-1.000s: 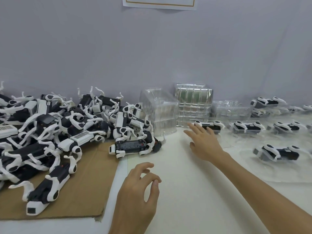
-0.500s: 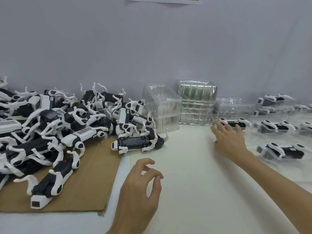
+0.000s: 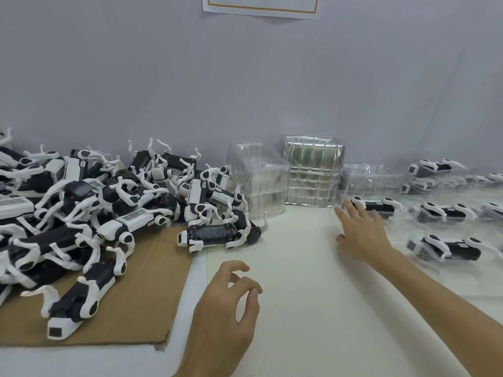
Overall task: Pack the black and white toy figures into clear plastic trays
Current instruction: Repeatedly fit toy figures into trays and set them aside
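Right grip (image 3: 362, 235): fingers straight, spread, resting on filled tray (image 3: 396, 223); likely aligning it with row.
Left grip (image 3: 226, 303): loosely curled, empty, waiting beside loose figures (image 3: 81, 208).

The right hand (image 3: 362, 235) slid rightward along the far edge of the table (image 3: 299, 281), fingers straight and spread. The clear tray (image 3: 396, 223) with its one toy figure (image 3: 377, 206) went with it. The tray had sat in front of the green-tinted stack of trays (image 3: 313, 172) and ended just right of it (most of the shift came early on).
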{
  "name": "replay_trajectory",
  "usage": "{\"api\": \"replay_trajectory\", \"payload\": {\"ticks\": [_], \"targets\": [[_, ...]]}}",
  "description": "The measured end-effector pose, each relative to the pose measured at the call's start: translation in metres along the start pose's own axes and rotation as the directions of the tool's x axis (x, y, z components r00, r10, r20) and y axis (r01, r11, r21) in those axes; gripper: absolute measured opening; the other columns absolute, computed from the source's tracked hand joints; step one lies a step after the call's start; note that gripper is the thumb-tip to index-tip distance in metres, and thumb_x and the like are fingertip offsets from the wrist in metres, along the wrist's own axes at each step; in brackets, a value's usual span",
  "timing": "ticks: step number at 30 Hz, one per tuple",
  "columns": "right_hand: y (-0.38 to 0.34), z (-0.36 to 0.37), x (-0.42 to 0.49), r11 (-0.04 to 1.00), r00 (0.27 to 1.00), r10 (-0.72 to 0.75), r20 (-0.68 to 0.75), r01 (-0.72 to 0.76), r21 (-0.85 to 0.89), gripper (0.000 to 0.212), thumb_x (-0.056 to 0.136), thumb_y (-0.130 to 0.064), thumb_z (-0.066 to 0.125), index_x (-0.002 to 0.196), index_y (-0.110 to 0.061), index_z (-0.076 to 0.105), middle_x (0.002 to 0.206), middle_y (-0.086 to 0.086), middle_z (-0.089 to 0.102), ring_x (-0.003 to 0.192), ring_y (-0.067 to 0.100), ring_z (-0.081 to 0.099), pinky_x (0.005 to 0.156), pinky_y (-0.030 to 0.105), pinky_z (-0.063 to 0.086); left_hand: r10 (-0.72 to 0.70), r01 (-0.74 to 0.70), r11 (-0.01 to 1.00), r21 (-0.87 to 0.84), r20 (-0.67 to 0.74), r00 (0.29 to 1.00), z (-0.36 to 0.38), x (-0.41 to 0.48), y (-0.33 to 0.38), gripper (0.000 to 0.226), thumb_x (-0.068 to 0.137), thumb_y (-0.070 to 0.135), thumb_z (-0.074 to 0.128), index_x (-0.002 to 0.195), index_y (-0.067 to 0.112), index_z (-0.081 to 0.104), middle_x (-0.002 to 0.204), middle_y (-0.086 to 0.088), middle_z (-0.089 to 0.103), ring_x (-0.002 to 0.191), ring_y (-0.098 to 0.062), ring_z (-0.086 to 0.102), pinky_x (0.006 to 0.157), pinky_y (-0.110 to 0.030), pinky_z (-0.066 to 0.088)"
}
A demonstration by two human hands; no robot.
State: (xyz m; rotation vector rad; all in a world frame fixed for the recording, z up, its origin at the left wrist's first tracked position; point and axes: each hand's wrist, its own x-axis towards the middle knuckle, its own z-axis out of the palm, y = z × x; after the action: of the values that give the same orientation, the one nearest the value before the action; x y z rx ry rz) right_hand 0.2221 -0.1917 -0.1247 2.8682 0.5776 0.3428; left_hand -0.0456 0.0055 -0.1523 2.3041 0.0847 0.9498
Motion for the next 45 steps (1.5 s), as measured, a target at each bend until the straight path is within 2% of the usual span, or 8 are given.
{"api": "replay_trajectory", "payload": {"ticks": [4,9,14,18,23,30,38,45], "targets": [[-0.012,-0.009,-0.001,0.997,0.996,-0.022,-0.087,0.029,0.078,0.063,0.095,-0.031,0.049,0.153,-0.022,0.025,0.165,0.004,0.014,0.151,0.023,0.016,0.119,0.047,0.012,-0.008,0.008,1.0,0.0,-0.013,1.0,-0.001,0.001,-0.002,0.031,0.087,0.04,0.042,0.078,0.028,0.069,0.112,0.021,0.053,0.091,-0.004,0.058,0.069,-0.012,0.042],[-0.048,-0.052,0.016,0.896,0.954,-0.013,-0.3,0.144,0.42,0.05,0.097,-0.031,0.057,0.143,-0.019,0.043,0.145,0.001,0.049,0.126,0.028,0.051,0.1,0.043,0.039,0.012,-0.012,1.0,-0.001,-0.013,1.0,0.005,0.001,-0.004,0.028,0.086,0.037,0.043,0.075,0.027,0.067,0.109,0.02,0.054,0.085,-0.003,0.06,0.067,-0.019,0.048],[-0.098,-0.092,0.052,0.872,0.891,-0.131,-0.434,0.312,0.377,0.057,0.095,-0.031,0.062,0.146,-0.018,0.041,0.146,0.002,0.049,0.132,0.026,0.048,0.104,0.044,0.04,0.059,-0.059,0.998,0.025,0.007,0.998,0.008,0.001,-0.004,0.025,0.085,0.034,0.047,0.075,0.026,0.068,0.108,0.015,0.058,0.084,-0.004,0.062,0.06,-0.022,0.051],[-0.119,-0.099,0.08,0.924,0.93,-0.201,-0.308,0.285,0.256,0.06,0.094,-0.024,0.062,0.149,-0.023,0.037,0.152,0.002,0.043,0.139,0.026,0.039,0.111,0.047,0.031,0.096,-0.097,0.993,0.062,0.018,0.995,0.006,0.003,-0.003,0.021,0.084,0.031,0.049,0.075,0.026,0.067,0.107,0.011,0.061,0.078,-0.005,0.061,0.056,-0.022,0.052],[-0.121,-0.097,0.084,0.918,0.91,-0.182,-0.372,0.293,0.268,0.028,0.094,-0.027,0.065,0.122,-0.031,0.063,0.129,0.0,0.058,0.122,0.024,0.05,0.103,0.043,0.032,0.08,-0.083,0.995,0.063,0.057,0.995,0.006,0.004,-0.006,0.021,0.084,0.031,0.049,0.075,0.025,0.067,0.106,0.01,0.062,0.077,-0.006,0.06,0.057,-0.023,0.053],[-0.116,-0.117,0.036,0.784,0.789,-0.137,-0.599,0.456,0.421,0.018,0.099,-0.022,0.056,0.115,-0.019,0.063,0.121,0.001,0.059,0.103,0.02,0.059,0.093,0.036,0.031,-0.037,0.051,0.993,-0.103,0.132,0.991,0.006,0.003,-0.006,0.02,0.088,0.029,0.05,0.086,0.025,0.07,0.09,0.019,0.059,0.085,-0.003,0.058,0.076,-0.025,0.048],[-0.105,-0.133,-0.058,0.232,0.803,0.252,-0.541,0.492,0.839,0.017,0.097,-0.036,0.058,0.094,-0.033,0.042,0.091,-0.016,0.057,0.072,-0.002,0.059,0.06,0.009,0.041,-0.121,0.13,0.979,-0.159,0.061,0.991,-0.002,0.001,-0.004,0.054,0.08,0.052,0.057,0.127,0.056,0.031,0.125,0.032,0.044,0.116,0.002,0.052,0.085,-0.009,0.04],[-0.117,-0.13,-0.126,-0.171,0.908,0.251,-0.337,0.384,0.907,0.024,0.089,-0.045,0.065,0.087,-0.026,0.05,0.084,-0.002,0.061,0.069,0.023,0.064,0.056,0.031,0.052,-0.17,0.192,0.932,-0.307,0.098,0.981,-0.001,-0.001,0.006,0.066,0.068,0.065,0.068,0.121,0.071,0.028,0.126,0.041,0.046,0.117,0.016,0.045,0.088,0.001,0.034]]}}
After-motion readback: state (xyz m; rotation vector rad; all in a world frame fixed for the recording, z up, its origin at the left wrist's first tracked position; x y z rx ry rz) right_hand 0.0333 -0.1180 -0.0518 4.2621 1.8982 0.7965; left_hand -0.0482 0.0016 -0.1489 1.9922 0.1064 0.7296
